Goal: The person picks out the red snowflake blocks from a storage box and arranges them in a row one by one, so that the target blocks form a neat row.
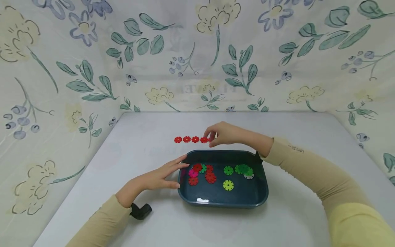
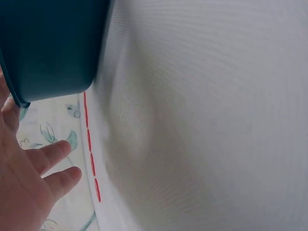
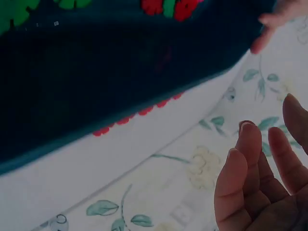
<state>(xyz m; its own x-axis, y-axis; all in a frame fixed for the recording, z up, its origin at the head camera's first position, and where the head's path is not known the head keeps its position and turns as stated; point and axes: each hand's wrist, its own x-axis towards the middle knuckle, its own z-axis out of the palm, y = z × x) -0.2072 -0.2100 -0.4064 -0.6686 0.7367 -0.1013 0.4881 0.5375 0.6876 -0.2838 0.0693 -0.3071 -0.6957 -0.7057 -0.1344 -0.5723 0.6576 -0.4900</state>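
Note:
Red notched discs [image 1: 195,139] lie in a straight row on the white table beyond a dark blue tray [image 1: 222,204]. The right hand [image 1: 226,133] is over the row's right end, partly covering the last disc; in the right wrist view its bent fingers [image 3: 260,187] hold nothing. Spread fingers of the left hand [image 1: 154,178] touch the tray's left rim, also in the left wrist view, where the hand [image 2: 24,187] is beside the tray wall [image 2: 53,53]. Inside the tray, red and pink discs [image 1: 211,177] lie left, green ones [image 1: 243,168] right, and a yellow-green one [image 1: 228,185] nearer the front.
A floral cloth [image 1: 185,44] hangs behind and beside the white table [image 1: 154,127]. Black straps are at both wrists, and a black piece [image 1: 141,211] at the left one is close to the table, left of the tray.

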